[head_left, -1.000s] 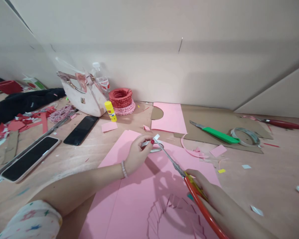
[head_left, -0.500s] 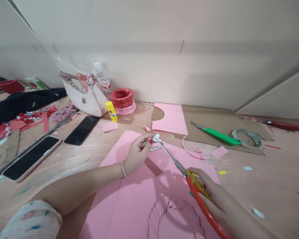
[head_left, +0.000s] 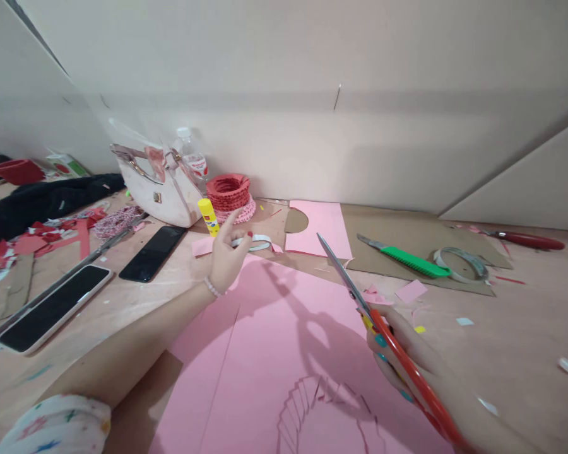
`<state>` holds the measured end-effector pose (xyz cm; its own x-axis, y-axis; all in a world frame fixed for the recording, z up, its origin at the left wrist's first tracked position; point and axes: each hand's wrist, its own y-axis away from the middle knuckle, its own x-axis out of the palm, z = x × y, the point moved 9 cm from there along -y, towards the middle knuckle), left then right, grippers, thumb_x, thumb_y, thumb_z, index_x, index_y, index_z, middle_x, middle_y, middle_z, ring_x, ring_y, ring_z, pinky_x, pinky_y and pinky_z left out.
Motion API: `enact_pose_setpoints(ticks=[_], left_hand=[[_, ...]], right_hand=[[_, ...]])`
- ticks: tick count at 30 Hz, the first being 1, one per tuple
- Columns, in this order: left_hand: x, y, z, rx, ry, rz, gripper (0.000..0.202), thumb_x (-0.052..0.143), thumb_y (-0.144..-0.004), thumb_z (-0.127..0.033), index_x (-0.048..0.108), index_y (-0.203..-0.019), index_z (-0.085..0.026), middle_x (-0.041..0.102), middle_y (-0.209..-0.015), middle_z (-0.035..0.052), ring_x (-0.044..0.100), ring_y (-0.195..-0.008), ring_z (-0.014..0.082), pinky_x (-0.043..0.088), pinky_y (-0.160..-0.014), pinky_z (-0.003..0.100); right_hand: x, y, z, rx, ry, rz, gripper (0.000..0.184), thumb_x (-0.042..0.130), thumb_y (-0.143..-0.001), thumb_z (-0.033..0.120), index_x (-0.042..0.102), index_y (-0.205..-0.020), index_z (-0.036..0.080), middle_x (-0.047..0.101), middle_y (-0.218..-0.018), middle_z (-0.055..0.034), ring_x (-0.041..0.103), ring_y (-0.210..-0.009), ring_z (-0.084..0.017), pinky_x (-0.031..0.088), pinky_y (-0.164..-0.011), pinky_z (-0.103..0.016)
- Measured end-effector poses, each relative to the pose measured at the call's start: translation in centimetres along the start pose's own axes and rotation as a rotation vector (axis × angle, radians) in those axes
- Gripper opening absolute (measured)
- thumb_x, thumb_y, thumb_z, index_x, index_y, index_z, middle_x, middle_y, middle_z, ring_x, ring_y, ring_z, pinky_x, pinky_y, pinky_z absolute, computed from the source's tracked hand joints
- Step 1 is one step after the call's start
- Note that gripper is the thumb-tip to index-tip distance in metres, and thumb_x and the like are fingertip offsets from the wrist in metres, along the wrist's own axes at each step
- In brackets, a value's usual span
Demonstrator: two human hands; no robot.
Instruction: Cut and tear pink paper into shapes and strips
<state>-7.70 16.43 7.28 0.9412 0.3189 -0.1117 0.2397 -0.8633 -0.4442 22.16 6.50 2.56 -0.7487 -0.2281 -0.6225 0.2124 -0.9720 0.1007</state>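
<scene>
Plywood workbench (head_left: pixel 515 353) runs along a pale wall (head_left: pixel 284 94), with scraps scattered across it. Head view: the left hand (head_left: pixel 227 252) is raised above the far edge of a pink card sheet (head_left: pixel 274 328), thumb and forefinger pinching a curled white paper strip (head_left: pixel 250 241). The remaining fingers stand open. The strip is light, thin and springy; take hold at one end, as a firm grip will crease it.

The right hand (head_left: pixel 449 391) grips the orange-handled scissors (head_left: pixel 419 384) at the near right, with the handle loops partly hidden. The blades lie together or nearly so, tips pointing far and left, well apart from the strip and holding no paper.

Under the scissors, the card carries a fan of cut flaps (head_left: pixel 317 410). These flaps are fragile; support the sheet by its uncut areas. Beyond the left hand stands a yellow glue stick (head_left: pixel 209 217). Far right, a green-handled knife (head_left: pixel 409 261) rests on cardboard (head_left: pixel 397 221).
</scene>
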Motion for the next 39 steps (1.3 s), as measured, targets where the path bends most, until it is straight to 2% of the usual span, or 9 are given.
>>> enact_pose_setpoints(ticks=[6,9,12,16,20,23,29,35,39], left_hand=[[-0.5,-1.3,1.9,0.101,-0.314,0.002,0.045,0.061,-0.076,-0.024,0.053,-0.120,-0.016,0.050,-0.063,-0.0036,0.044,-0.056,0.0113,0.036,-0.059,0.023],[0.9,-1.2,2.5,0.218,-0.535,0.145,0.031,0.061,-0.078,-0.026,0.061,-0.108,-0.018,0.060,-0.082,0.0034,0.052,-0.076,0.0173,0.039,-0.074,0.029],[2.2,-1.0,3.0,0.261,-0.655,0.289,0.023,0.054,-0.083,-0.025,0.065,-0.103,-0.020,0.059,-0.095,0.0068,0.051,-0.091,0.0210,0.037,-0.085,0.035],[2.6,-0.5,0.6,0.288,-0.526,0.319,0.027,0.044,-0.089,-0.028,0.067,-0.101,-0.019,0.054,-0.105,0.0095,0.048,-0.101,0.0220,0.036,-0.090,0.037],[5.1,1.4,-1.6,0.211,-0.242,0.632,0.028,0.046,-0.088,-0.033,0.069,-0.080,-0.019,0.060,-0.081,0.0053,0.055,-0.080,0.0173,0.043,-0.076,0.029],[6.0,2.4,-2.3,0.177,-0.194,0.721,0.020,0.055,-0.082,-0.033,0.068,-0.076,-0.019,0.061,-0.075,0.0037,0.055,-0.075,0.0164,0.044,-0.072,0.028],[6.0,2.7,-2.6,0.196,-0.099,0.693,0.013,0.060,-0.080,-0.029,0.066,-0.073,-0.019,0.059,-0.072,0.0031,0.053,-0.071,0.0144,0.043,-0.069,0.026],[3.2,0.8,-1.6,0.033,0.170,0.292,0.021,0.059,-0.081,-0.039,0.062,-0.076,-0.018,0.059,-0.079,0.0034,0.054,-0.076,0.0147,0.044,-0.070,0.026],[5.0,2.6,-0.8,-0.124,0.280,0.416,0.014,0.060,-0.081,-0.032,0.067,-0.084,-0.019,0.056,-0.076,0.0013,0.049,-0.069,0.0108,0.040,-0.063,0.021]], right_hand=[[0.9,0.3,1.5,-0.028,0.080,0.053,0.029,0.035,-0.090,0.038,0.043,-0.114,0.025,0.064,-0.084,-0.0039,0.062,-0.073,-0.017,0.050,-0.064,-0.029],[1.3,0.3,1.0,-0.030,0.175,0.068,0.034,0.038,-0.088,0.036,0.041,-0.119,0.023,0.065,-0.099,-0.0085,0.063,-0.085,-0.021,0.051,-0.070,-0.032],[1.4,0.1,0.7,-0.059,0.353,0.058,0.040,0.042,-0.085,0.039,0.046,-0.120,0.023,0.066,-0.101,-0.0091,0.064,-0.085,-0.024,0.051,-0.069,-0.035],[1.7,0.0,1.0,-0.145,0.566,0.042,0.038,0.046,-0.082,0.037,0.053,-0.117,0.025,0.068,-0.099,-0.0074,0.066,-0.083,-0.025,0.051,-0.066,-0.035],[1.8,-0.1,1.3,-0.229,0.646,0.012,0.036,0.048,-0.081,0.033,0.056,-0.115,0.028,0.068,-0.104,-0.0062,0.066,-0.084,-0.025,0.051,-0.064,-0.035],[1.8,-0.1,1.0,-0.220,0.672,0.024,0.036,0.048,-0.080,0.031,0.056,-0.115,0.028,0.068,-0.101,-0.0066,0.066,-0.081,-0.025,0.051,-0.060,-0.034],[1.7,-0.3,1.4,-0.185,0.682,0.032,0.034,0.046,-0.081,0.032,0.056,-0.113,0.027,0.069,-0.097,-0.0060,0.066,-0.077,-0.024,0.049,-0.058,-0.032],[1.4,-0.5,1.6,-0.159,0.628,0.027,0.031,0.046,-0.081,0.035,0.059,-0.108,0.027,0.070,-0.091,-0.0036,0.065,-0.074,-0.023,0.048,-0.059,-0.031],[-0.7,-1.6,0.4,-0.095,0.659,-0.074,0.038,0.045,-0.082,0.040,0.055,-0.115,0.025,0.067,-0.102,-0.0075,0.065,-0.077,-0.026,0.047,-0.062,-0.035]])
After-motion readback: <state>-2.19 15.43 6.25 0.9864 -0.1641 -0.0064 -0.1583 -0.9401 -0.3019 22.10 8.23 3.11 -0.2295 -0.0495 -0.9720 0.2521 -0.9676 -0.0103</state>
